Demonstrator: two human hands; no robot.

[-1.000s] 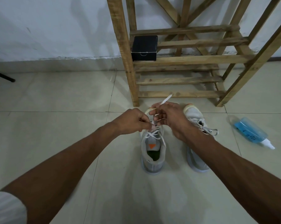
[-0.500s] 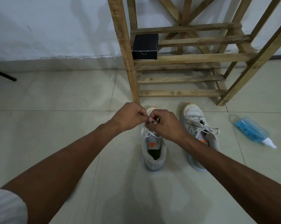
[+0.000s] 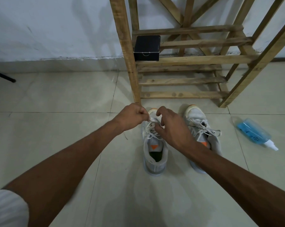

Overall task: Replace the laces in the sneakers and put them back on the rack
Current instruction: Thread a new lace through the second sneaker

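Two sneakers stand on the floor [image 3: 56, 95], toes toward the rack [image 3: 187, 59]. The lace [image 3: 150, 134] being put in is on the sneaker [image 3: 155, 154] between the hands. It crosses over the tongue near the toe. A thin end seems to trail on the floor at the left of the shoe. The other sneaker [image 3: 202, 128] stands just beside it on the right, with its lace in and the ends loose.

I think the lace is soft, thin and very light. It will bend and slip, so it is best held close to its stiff tip, between finger and thumb. The sneaker looks light too. It may slide on the smooth floor when the lace is pulled, so pull gently or hold the shoe by its side.

The left hand [image 3: 132, 117] is curled tight beside the toe and pinches a bit of the lace. The right hand [image 3: 173, 126] is curled over the crossed rows. Its thumb and fingers seem to pinch the lace, and its first finger arches up free. Both arms reach far out, and the hands almost meet over the shoe.

The rack is wood and stands just behind the shoes. A black box [image 3: 146, 48] sits on a shelf at its left. A blue bottle [image 3: 253, 133] lies on its side on the floor, well apart on the right. No sneaker is on the rack yet.
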